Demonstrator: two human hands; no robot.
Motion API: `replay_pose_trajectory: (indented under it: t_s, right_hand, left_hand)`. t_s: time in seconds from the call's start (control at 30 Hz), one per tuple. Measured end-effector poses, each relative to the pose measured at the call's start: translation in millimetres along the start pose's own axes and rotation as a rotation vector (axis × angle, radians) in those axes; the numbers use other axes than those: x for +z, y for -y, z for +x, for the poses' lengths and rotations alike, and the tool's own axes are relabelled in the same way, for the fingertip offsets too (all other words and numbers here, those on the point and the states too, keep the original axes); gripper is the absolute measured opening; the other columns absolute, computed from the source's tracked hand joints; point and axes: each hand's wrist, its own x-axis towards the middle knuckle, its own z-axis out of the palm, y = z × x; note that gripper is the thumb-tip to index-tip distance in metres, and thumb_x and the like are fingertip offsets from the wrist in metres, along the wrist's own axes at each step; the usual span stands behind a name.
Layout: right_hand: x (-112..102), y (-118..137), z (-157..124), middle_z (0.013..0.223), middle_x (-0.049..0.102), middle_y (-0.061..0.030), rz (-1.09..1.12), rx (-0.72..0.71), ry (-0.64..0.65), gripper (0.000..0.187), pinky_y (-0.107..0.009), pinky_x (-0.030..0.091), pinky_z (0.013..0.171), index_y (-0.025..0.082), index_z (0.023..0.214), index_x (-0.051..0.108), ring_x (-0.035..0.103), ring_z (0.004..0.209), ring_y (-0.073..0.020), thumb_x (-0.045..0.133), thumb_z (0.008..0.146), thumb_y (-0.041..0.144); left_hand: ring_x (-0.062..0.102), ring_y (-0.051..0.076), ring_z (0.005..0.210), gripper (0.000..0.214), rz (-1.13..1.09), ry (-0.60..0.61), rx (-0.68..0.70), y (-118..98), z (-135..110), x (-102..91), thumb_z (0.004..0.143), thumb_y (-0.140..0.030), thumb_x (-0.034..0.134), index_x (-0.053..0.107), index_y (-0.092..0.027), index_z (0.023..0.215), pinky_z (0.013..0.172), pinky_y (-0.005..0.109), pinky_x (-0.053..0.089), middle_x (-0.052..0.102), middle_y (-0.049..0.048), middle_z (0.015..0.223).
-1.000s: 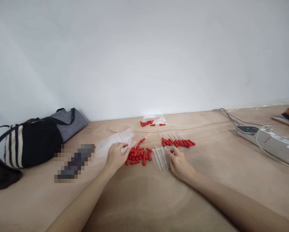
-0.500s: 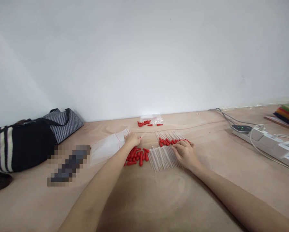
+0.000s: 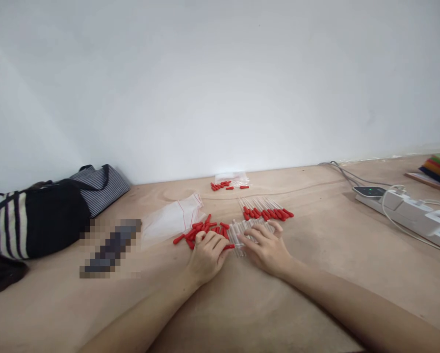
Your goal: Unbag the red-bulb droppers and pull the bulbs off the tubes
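Observation:
My left hand (image 3: 209, 255) is closed, with a red rubber dropper bulb (image 3: 229, 246) poking out past its fingertips to the right. Facing it, my right hand (image 3: 266, 245) curls over a row of clear glass dropper tubes (image 3: 236, 228). Its thumb and fingertips pinch what looks like one glass tube, whose end meets the bulb; the fingers partly hide it. Loose red bulbs (image 3: 197, 227) lie heaped beyond and left of my left hand. Behind the tubes, droppers with red bulbs fitted (image 3: 267, 214) lie side by side, glass ends pointing away.
A clear plastic bag (image 3: 168, 218) lies left of the bulbs. Near the wall are another small bag (image 3: 230, 177) and more red bulbs (image 3: 220, 186). A white power strip (image 3: 407, 211) with cables stands right; dark bags (image 3: 58, 220) and a blurred dark object (image 3: 111, 247) are left.
My left hand has come back from beside the plastic bag to in front of the bulb heap. My right hand has left the fitted droppers and moved nearer, over the tubes. Some loose bulbs have shifted left.

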Motion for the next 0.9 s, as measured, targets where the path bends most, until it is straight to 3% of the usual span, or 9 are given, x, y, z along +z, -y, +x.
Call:
replay_pose_trajectory:
  t_s: [0.23, 0.6, 0.9]
  right_hand:
    - [7.2, 2.6, -4.0, 0.057, 0.057, 0.0033, 0.016, -0.048, 0.013, 0.018, -0.038, 0.015, 0.088, 0.022, 0.088, 0.061, 0.047, 0.066, -0.0104, 0.045, 0.084, 0.017]
    - [8.0, 2.2, -5.8, 0.051, 0.051, 0.0039, 0.050, -0.045, 0.031, 0.017, -0.036, 0.016, 0.079, 0.020, 0.074, 0.060, 0.040, 0.060, -0.0095, 0.045, 0.079, 0.014]
    - [9.0, 0.5, -9.8, 0.053, 0.051, 0.0040, 0.052, -0.064, 0.022, 0.013, -0.037, 0.016, 0.081, 0.019, 0.078, 0.058, 0.041, 0.061, -0.0096, 0.046, 0.078, 0.014]
  left_hand:
    - [0.051, 0.015, 0.074, 0.011, -0.031, -0.031, 0.037, -2.8, 3.3, 8.1, 0.082, -0.026, 0.050, 0.059, -0.020, 0.085, 0.074, 0.033, 0.025, 0.064, 0.0000, 0.078]
    - [0.044, 0.014, 0.066, 0.015, 0.011, -0.023, 0.023, -4.6, 3.6, 8.8, 0.081, -0.024, 0.050, 0.057, -0.019, 0.069, 0.071, 0.034, 0.023, 0.059, -0.0007, 0.066]
    - [0.044, 0.015, 0.067, 0.017, 0.012, -0.059, 0.072, -5.1, 2.1, 8.1, 0.081, -0.020, 0.046, 0.057, -0.019, 0.068, 0.072, 0.035, 0.024, 0.059, -0.0001, 0.066]
